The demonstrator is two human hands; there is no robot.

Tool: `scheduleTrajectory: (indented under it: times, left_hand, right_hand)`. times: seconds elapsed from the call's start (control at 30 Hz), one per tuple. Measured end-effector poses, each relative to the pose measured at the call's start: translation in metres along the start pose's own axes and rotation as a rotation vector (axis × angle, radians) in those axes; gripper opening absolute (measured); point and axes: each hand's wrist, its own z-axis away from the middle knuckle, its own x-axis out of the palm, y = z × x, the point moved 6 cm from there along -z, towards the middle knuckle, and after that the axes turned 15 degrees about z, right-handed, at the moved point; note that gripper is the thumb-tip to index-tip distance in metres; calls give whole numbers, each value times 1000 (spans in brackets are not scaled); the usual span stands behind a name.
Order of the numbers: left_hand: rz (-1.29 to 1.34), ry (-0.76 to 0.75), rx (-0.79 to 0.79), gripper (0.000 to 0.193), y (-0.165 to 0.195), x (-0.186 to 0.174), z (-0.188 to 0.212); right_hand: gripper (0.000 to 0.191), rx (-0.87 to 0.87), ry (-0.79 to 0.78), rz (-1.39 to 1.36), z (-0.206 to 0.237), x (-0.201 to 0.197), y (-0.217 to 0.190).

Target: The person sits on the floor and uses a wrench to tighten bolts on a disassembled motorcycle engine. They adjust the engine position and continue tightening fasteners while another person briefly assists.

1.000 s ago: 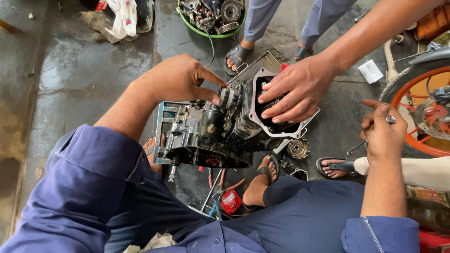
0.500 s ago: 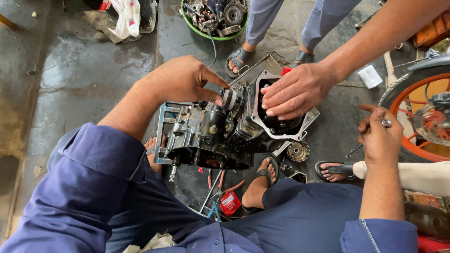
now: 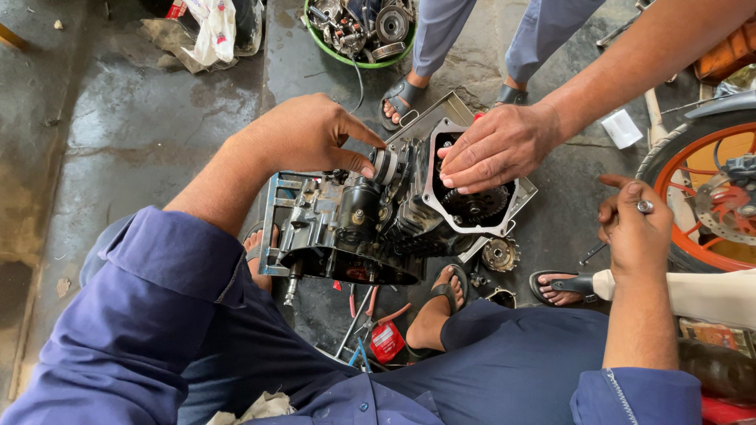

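A dirty motorcycle engine block [image 3: 370, 228] lies on the wet concrete floor in front of me. My left hand [image 3: 307, 134] grips a round silver part [image 3: 386, 165] on top of the engine with thumb and fingers. My right hand [image 3: 630, 228] is raised at the right, away from the engine, pinching a small silver bolt [image 3: 644, 207]. Another person's hand [image 3: 496, 145] reaches in from the upper right and rests its fingers on the open engine cover [image 3: 472, 205], where a gear shows.
A green basin of engine parts [image 3: 362, 31] stands at the top, next to another person's sandalled feet [image 3: 402, 98]. An orange motorcycle wheel [image 3: 701, 197] is at the right. Loose gears [image 3: 500, 253], pliers with red handles [image 3: 370, 311] and a red tool lie by my feet.
The view has shifted slightly. My left hand has settled its fingers on the round silver part. The other person's hand has stayed on the cover, and my right hand has barely moved.
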Motion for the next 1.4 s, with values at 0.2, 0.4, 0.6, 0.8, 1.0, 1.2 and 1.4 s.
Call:
scheduleTrajectory:
  times: [0.2, 0.4, 0.6, 0.8, 1.0, 1.2, 1.4]
  left_hand:
    - [-4, 4, 10, 46, 0, 2, -1]
    - [-4, -1, -1, 46, -1, 2, -1]
    - [-5, -7, -19, 47, 0, 2, -1]
    - [-9, -11, -25, 47, -1, 2, -1]
    - [0, -3, 9, 46, 1, 1, -2]
    - [15, 0, 10, 46, 2, 0, -2]
    - [0, -9, -19, 47, 2, 0, -3]
  right_hand:
    - [46, -6, -6, 8, 2, 1, 0]
    - [46, 6, -8, 10, 3, 2, 0]
    - [45, 7, -14, 5, 3, 2, 0]
    - [43, 27, -15, 1, 1, 2, 3]
    - [43, 31, -18, -11, 1, 3, 2]
    - [45, 62, -12, -3, 4, 3, -1]
    - [44, 83, -10, 4, 6, 4, -3]
